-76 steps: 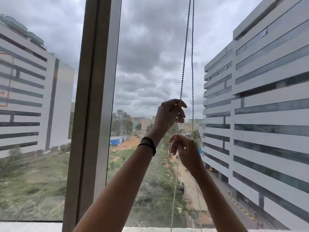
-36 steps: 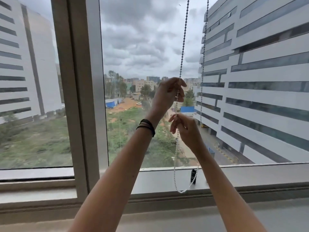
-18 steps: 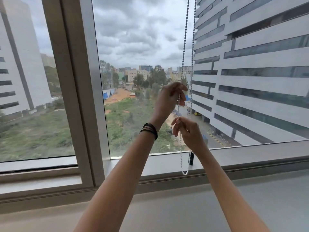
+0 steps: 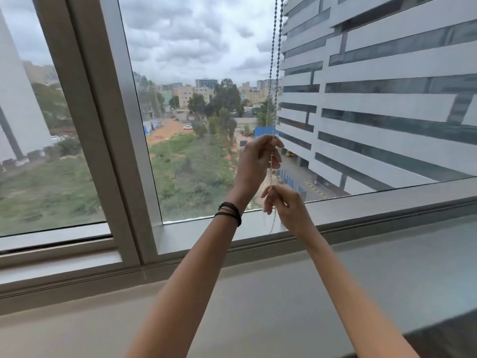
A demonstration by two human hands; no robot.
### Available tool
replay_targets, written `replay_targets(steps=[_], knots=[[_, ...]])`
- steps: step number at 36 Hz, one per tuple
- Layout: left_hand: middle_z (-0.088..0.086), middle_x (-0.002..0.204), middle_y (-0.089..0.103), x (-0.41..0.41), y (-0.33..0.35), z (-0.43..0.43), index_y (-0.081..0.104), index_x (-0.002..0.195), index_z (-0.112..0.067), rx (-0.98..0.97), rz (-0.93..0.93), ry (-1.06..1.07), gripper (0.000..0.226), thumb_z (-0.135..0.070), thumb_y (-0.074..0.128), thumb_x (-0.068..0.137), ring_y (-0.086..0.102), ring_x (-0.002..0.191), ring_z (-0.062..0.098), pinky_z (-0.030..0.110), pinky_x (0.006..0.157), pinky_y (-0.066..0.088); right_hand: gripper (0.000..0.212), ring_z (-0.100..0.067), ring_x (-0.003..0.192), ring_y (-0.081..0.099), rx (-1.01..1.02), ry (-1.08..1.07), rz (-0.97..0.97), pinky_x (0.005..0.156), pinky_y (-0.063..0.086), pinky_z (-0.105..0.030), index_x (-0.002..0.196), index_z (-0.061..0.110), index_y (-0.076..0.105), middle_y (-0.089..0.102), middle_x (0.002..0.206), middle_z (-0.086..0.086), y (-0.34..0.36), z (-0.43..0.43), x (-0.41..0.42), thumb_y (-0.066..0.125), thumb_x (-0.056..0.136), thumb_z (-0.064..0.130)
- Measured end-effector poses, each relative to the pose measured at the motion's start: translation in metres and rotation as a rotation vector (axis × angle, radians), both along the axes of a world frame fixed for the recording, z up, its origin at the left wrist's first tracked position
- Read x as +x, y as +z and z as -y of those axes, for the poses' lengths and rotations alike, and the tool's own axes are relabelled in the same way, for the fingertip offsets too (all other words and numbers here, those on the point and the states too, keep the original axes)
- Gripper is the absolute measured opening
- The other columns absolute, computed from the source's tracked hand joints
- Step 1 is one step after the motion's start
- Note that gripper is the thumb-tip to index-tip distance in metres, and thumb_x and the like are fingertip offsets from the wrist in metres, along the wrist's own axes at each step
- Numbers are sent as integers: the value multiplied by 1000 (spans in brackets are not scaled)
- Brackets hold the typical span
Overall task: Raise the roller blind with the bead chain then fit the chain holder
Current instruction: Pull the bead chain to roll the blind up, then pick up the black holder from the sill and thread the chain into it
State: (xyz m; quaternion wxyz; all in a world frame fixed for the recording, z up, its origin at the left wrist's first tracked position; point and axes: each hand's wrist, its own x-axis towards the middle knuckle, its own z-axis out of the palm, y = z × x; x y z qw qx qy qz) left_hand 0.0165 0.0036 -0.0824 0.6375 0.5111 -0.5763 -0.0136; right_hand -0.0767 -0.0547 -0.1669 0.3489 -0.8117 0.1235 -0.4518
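Observation:
A silver bead chain [image 4: 274,60] hangs in two strands from above the frame in front of the window glass. My left hand [image 4: 255,161], with dark bands on its wrist, pinches the chain at about mid-height. Just below, my right hand [image 4: 286,204] is closed on the same chain. The chain's bottom loop [image 4: 271,226] dangles under my right hand, above the sill. The roller blind itself is out of view. The small black chain holder that showed on the sill earlier is hidden behind my right hand.
A grey window mullion [image 4: 103,125] stands to the left of my hands. The metal window frame ledge [image 4: 387,202] runs below the glass, with a wide pale sill [image 4: 258,293] in front. Buildings and green ground lie outside.
The view has tilted down, showing more of the sill. Both hands have kept their grip on the chain, and its bottom loop hangs closer under my right hand.

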Motion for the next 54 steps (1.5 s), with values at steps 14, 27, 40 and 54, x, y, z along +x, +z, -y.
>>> replay_targets(steps=[14,27,40,54], knots=[[-5,78,68,7,-47,7,66,86,-13,77,36,-3,12,-1,64,86,64,71,2,16,57,49,19,-10,48,57,-1,38,70,53,49,-20,82,7,58,61,60,-5,2,18,-4,46,93,-4],[4,83,73,5,-104,19,67,80,-6,173,-88,-85,5,-6,66,86,72,80,13,22,70,56,27,-3,69,66,125,123,-91,65,50,-13,77,30,58,68,71,6,-66,34,-9,56,90,6],[5,78,73,2,-170,39,70,83,-11,210,-349,-43,6,-5,69,82,71,73,18,25,72,57,11,-13,84,70,389,159,-37,78,55,-29,90,26,70,74,82,2,-112,73,-22,64,86,18],[4,87,77,-20,-222,49,71,90,-16,249,-562,158,40,-42,39,94,70,94,18,27,86,54,12,-13,74,60,418,-325,95,64,44,-3,95,14,65,66,93,-7,-151,125,-11,56,89,9]])
